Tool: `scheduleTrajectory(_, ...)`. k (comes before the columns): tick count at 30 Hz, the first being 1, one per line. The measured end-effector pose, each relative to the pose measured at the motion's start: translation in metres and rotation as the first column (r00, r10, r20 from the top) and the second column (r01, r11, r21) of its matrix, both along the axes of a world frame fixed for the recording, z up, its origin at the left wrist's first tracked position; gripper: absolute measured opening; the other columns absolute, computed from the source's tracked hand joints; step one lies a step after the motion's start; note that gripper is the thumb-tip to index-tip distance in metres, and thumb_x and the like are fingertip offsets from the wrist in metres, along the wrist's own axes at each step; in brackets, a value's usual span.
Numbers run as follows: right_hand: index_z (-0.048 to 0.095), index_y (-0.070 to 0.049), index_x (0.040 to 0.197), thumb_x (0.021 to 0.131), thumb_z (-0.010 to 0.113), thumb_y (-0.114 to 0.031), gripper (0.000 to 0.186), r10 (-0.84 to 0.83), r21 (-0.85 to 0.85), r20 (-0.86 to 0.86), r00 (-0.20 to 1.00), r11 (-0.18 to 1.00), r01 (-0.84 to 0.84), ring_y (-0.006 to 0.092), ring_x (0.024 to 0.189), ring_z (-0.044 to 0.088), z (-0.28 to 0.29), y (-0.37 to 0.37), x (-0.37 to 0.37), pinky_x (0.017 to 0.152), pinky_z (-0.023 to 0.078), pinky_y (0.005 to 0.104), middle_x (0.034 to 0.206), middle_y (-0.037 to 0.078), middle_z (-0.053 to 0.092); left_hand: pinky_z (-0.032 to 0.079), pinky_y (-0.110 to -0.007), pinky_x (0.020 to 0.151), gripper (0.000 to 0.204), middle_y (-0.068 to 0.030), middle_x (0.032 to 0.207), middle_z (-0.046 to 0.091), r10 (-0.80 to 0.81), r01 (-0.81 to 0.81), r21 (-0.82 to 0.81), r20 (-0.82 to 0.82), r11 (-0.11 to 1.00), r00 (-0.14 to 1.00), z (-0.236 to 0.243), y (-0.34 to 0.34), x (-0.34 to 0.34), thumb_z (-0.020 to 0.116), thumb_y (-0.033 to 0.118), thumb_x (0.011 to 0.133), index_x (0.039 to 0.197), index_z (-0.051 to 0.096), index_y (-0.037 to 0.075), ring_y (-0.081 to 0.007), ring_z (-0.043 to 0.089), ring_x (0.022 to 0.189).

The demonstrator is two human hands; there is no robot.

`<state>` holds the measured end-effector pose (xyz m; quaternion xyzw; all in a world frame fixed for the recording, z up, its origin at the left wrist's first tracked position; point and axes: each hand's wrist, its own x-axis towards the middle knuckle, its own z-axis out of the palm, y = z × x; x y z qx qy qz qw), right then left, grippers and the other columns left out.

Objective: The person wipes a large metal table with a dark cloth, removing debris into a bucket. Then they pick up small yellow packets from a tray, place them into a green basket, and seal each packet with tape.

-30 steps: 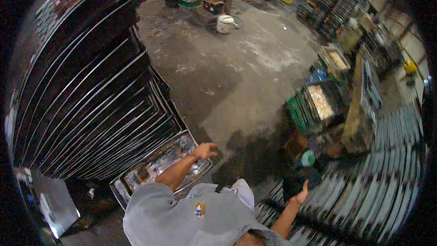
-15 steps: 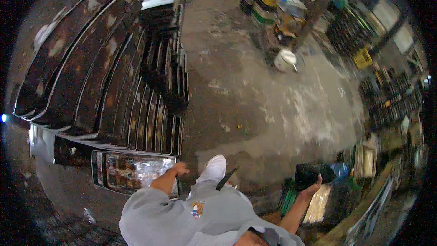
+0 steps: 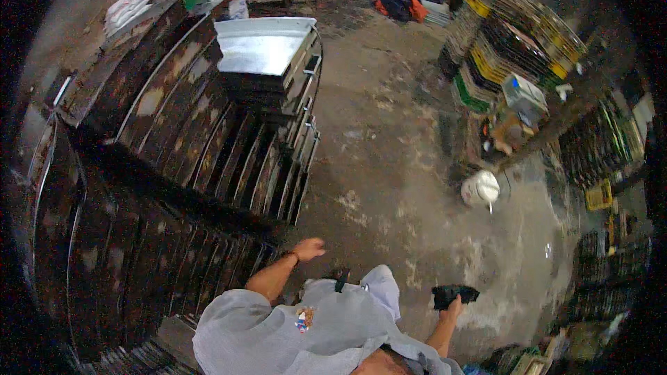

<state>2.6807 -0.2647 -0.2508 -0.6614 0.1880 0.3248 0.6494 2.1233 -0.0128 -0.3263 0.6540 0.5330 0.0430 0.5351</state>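
My left hand [image 3: 309, 248] hangs over the floor beside the stacks of dark trays on the left. Its fingers are loosely bent, with nothing seen in them. At the lower right, my right hand [image 3: 453, 303] grips a small black object [image 3: 445, 296] with a ragged outline; its kind is not clear. The thumb lies over its near edge. Both arms are held away from my body, apart from the things around.
Stacked dark metal trays [image 3: 208, 132] line the left, a shiny tray [image 3: 267, 45] on top. Concrete floor [image 3: 375, 167] runs ahead. On the right stand a white bucket [image 3: 481, 189], a slanting post [image 3: 549, 125] and piled yellow and black crates [image 3: 500, 55]. A dark bundle [image 3: 397, 3] lies far ahead.
I have moved forward along the floor, and the shiny-topped tray stack and bucket appear nearer. My left hand is no longer beside the low, shiny-bottomed tray. The black object stays in my right hand.
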Motion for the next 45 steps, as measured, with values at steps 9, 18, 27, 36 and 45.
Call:
scheduleTrajectory(9, 0.046, -0.012, 0.135, 0.095, 0.056, -0.022, 0.043, 0.249, -0.078, 0.12, 0.961, 0.968, -0.241, 0.0365, 0.097, 0.066, -0.081, 0.311, 0.205, 0.083, 0.057, 0.0574, 0.122, 0.015, 0.061, 0.048, -0.041, 0.1, 0.054, -0.0185, 0.126, 0.064, 0.084, -0.111, 0.199, 0.142, 0.974, 0.986, 0.076, 0.357, 0.18, 0.069, 0.034, 0.086, 0.13, 0.059, 0.004, -0.033, 0.061, 0.117)
scheduleTrajectory(18, 0.041, -0.005, 0.144, 0.088, 0.07, -0.02, 0.064, 0.758, -0.201, 0.42, 0.498, 0.614, -0.763, 0.0345, 0.115, 0.058, 0.112, 0.904, 0.081, 0.1, 0.043, 0.0511, 0.13, 0.016, 0.057, 0.045, -0.041, 0.104, 0.061, -0.0199, 0.135, 0.058, 0.413, -0.411, -0.034, 0.097, 0.911, 0.906, -0.026, 0.53, 0.181, 0.073, 0.037, 0.082, 0.131, 0.06, 0.003, -0.0345, 0.055, 0.125)
scheduleTrajectory(27, 0.054, 0.005, 0.128, 0.08, 0.079, -0.03, 0.065, 0.75, -0.197, 0.656, -0.088, 0.057, -0.979, 0.0281, 0.106, 0.059, 0.149, 1.264, -0.131, 0.096, 0.045, 0.0391, 0.12, 0.016, 0.064, 0.05, -0.044, 0.095, 0.05, -0.0164, 0.118, 0.068, 0.348, -0.341, 0.078, -0.313, 0.937, 0.884, -0.055, 0.916, 0.183, 0.066, 0.041, 0.086, 0.123, 0.065, 0.007, -0.0358, 0.062, 0.112)
scheduleTrajectory(36, 0.055, 0.004, 0.126, 0.079, 0.079, -0.019, 0.057, 0.873, -0.257, 0.484, -0.059, 0.077, -0.963, 0.0263, 0.096, 0.063, 0.121, 1.54, -0.181, 0.088, 0.049, 0.0371, 0.112, 0.013, 0.067, 0.047, -0.046, 0.099, 0.048, -0.0177, 0.12, 0.067, 0.775, -0.802, 0.199, 0.211, 0.563, 0.596, 0.119, 1.179, 0.05, 0.063, 0.039, 0.09, 0.125, 0.063, 0.006, -0.0362, 0.061, 0.114)
scheduleTrajectory(45, 0.054, 0.002, 0.133, 0.092, 0.063, -0.016, 0.046, 0.69, -0.402, 0.649, -0.321, -0.048, -0.914, 0.0267, 0.103, 0.063, 0.064, 1.91, -0.408, 0.09, 0.049, 0.0406, 0.121, 0.014, 0.063, 0.052, -0.042, 0.091, 0.048, -0.0183, 0.11, 0.07, 0.992, -0.912, 0.402, 0.049, 0.084, 0.113, 0.06, 1.288, -0.205, 0.068, 0.038, 0.086, 0.121, 0.066, 0.005, -0.034, 0.067, 0.102)
